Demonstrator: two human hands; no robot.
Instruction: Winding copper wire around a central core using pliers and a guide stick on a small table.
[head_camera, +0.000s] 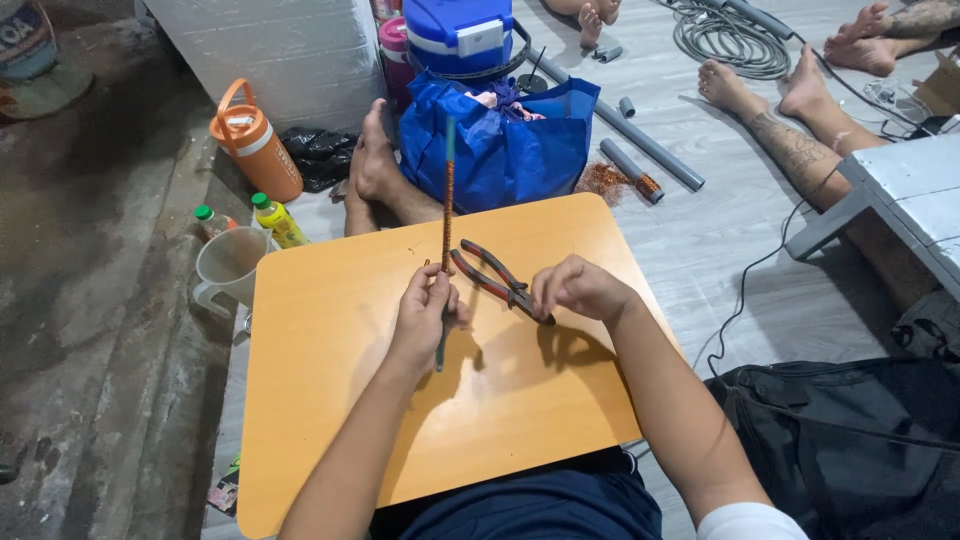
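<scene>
While most of the view is taken by grey plank flooring (700, 240), the largest thing on it is the orange rectangular wooden tabletop (330, 420) with rounded corners, set over the person's lap. Beyond its far edge stands a blue fabric shopping bag (520, 150), stuffed full, with a blue and white plastic cooler box (455, 30) behind it. To the right, a black cloth backpack (850, 440) lies on the floor. At the left of the tabletop are an orange insulated jug with a loop handle (255, 140), a clear plastic measuring pitcher (228, 268) and a small yellow bottle with a green cap (277, 220). Grey plastic pipe pieces (650, 150) lie past the bag, near another person's tattooed bare leg (780, 135).

Over the middle of the tabletop, the left hand (425, 315) is closed around a long thin rod wound with copper wire (447, 210), holding it upright, its lower end pointing down near the board. The right hand (580, 288) has its fingers curled down onto the head of a pair of red-handled pliers (490, 272), which lie flat on the tabletop with handles spread, just right of the rod.
</scene>
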